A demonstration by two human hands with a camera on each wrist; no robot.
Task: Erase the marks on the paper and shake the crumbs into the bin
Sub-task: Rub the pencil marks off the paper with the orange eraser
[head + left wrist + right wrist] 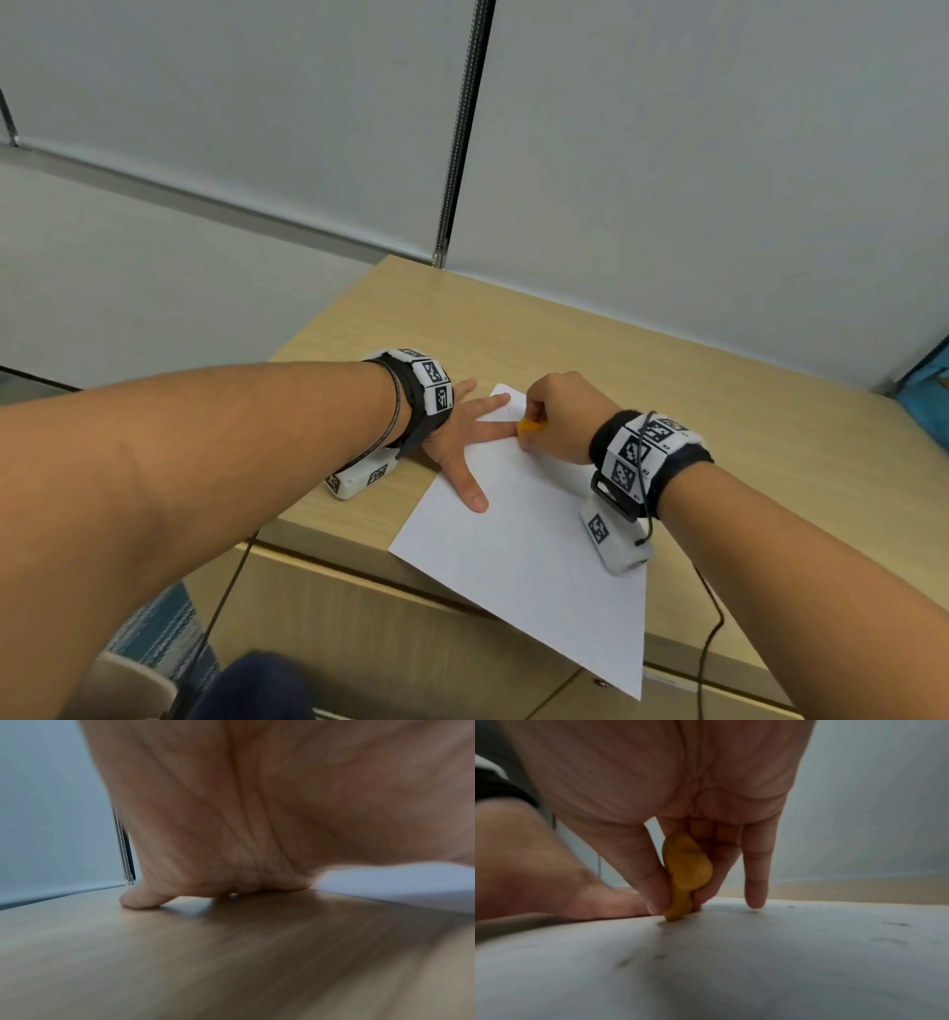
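From the head view, one sheet of white paper (524,539) lies on a light wooden desk (667,370), in the lower middle of the frame, with its near corner hanging past the desk's front edge. Two bare forearms reach in from the lower left and lower right, each with one band of black-and-white markers at the wrist. The left hand (462,437) lies flat with its fingers straight and spread, pressing the paper's left edge just left of centre; part of the hand sits on the bare desk. The right hand (557,419) is curled round one small orange eraser (529,426), at the far corner of the sheet, and the eraser sits just beside the tip of a left finger. Faint marks show on the paper next to the eraser. No bin can be made out in this view.

From the left wrist view, the left hand (257,811) fills the upper part of the frame, palm down, one fingertip touching the desk (205,953) at centre left. The white paper (411,886) shows at the right edge.

From the right wrist view, the right hand (680,791) pinches the eraser (685,874) between thumb and fingers at the centre of the frame, its lower tip touching the paper (731,963). One finger points straight down to the sheet on the right. Several small dark crumbs or marks are scattered over the paper; they are too blurred to count
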